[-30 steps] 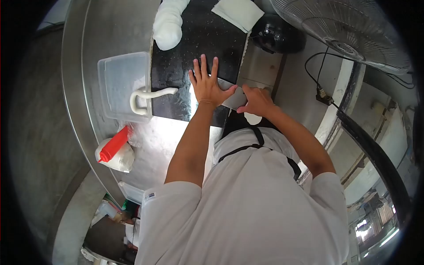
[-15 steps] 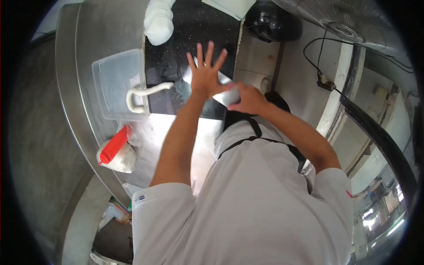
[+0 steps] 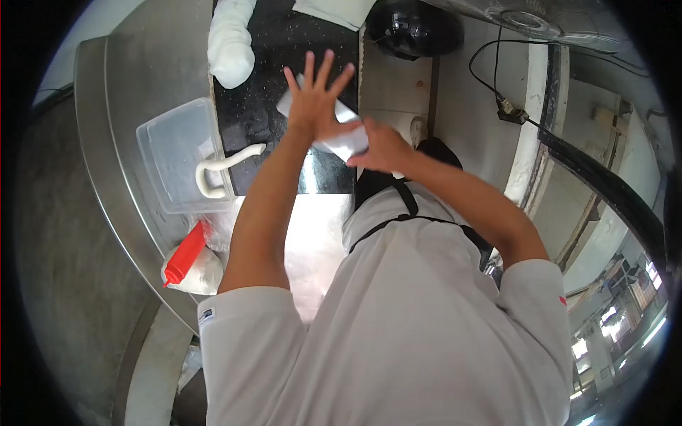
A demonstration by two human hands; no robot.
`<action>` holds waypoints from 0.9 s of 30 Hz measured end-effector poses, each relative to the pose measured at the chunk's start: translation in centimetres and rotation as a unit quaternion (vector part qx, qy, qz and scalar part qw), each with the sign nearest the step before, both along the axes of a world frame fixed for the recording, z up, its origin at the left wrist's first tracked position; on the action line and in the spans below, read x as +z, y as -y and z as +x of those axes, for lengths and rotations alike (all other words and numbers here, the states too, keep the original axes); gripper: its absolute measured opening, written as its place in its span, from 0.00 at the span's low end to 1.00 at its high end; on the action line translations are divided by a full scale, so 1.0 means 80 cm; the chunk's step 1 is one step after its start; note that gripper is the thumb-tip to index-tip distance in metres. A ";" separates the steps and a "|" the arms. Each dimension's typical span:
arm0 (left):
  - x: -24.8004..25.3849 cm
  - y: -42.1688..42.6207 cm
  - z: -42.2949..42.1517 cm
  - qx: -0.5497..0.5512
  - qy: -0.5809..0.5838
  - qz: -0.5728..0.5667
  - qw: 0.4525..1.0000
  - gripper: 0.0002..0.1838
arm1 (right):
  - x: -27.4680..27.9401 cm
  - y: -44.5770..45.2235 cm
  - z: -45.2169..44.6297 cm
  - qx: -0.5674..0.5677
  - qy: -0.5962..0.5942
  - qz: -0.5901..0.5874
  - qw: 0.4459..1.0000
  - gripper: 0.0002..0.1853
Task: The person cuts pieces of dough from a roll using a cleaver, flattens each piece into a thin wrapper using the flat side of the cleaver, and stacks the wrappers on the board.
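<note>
My left hand (image 3: 311, 113) is open, fingers spread, its palm over a broad flat metal blade (image 3: 344, 145) on the black board (image 3: 280, 39). My right hand (image 3: 383, 147) is wrapped round the near right end of this cleaver-like blade; its grip hides most of the handle. Whatever lies under the blade cannot be seen. To the left of my left forearm, a curved white dough rope (image 3: 241, 156) stretches from the clear plastic container (image 3: 167, 153) onto the board. A thick white roll (image 3: 232, 60), seemingly dough, sits at the board's far left.
A red squeeze bottle (image 3: 186, 254) rests on a whitish bag (image 3: 206, 275) at the lower left. A folded pale cloth (image 3: 337, 11) lies at the board's far end. Beyond the board's right edge are a shiny black rounded object (image 3: 412, 28) and a cable with a plug (image 3: 510, 112).
The view has shifted a little. Both hands and the blade have slid farther forward along the board, away from my body. My left hand stays spread and my right hand keeps its hold.
</note>
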State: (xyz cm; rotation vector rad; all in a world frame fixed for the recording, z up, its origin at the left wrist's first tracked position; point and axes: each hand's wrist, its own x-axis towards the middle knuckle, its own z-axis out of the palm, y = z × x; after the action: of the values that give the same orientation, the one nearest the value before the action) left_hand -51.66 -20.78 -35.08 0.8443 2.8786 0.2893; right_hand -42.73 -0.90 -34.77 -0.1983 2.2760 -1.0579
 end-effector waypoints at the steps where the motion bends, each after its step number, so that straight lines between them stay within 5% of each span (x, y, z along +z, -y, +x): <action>1: -0.008 0.000 0.027 -0.009 0.015 0.014 1.000 0.66 | -0.001 -0.001 0.028 -0.005 0.005 -0.004 1.000 0.47; 3: 0.011 -0.018 0.021 -0.020 0.072 -0.037 0.996 0.66 | 0.003 -0.004 0.028 -0.016 0.028 0.005 0.999 0.47; 11: -0.004 -0.014 -0.072 -0.010 -0.061 0.008 0.998 0.65 | 0.002 -0.007 -0.060 -0.006 -0.046 0.031 0.998 0.44; 18: -0.001 -0.035 0.031 -0.053 0.055 0.006 0.997 0.65 | -0.002 -0.032 0.037 -0.024 0.014 0.008 1.000 0.44; 20: 0.004 -0.038 0.025 -0.016 0.047 0.005 0.999 0.64 | 0.008 -0.042 0.014 0.015 0.027 0.047 0.998 0.43; 23: 0.003 -0.040 -0.006 0.060 -0.012 0.008 0.998 0.64 | -0.019 -0.062 -0.043 0.095 -0.143 0.021 0.985 0.44; 27: 0.000 -0.018 -0.029 0.128 -0.065 0.006 0.990 0.64 | -0.002 -0.043 -0.096 0.153 -0.105 0.013 0.983 0.43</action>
State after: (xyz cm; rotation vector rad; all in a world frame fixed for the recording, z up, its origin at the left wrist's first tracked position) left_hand -53.96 -19.36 -35.07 0.5118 3.1127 0.2870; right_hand -50.44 2.55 -34.95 -0.6539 2.3454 -0.8791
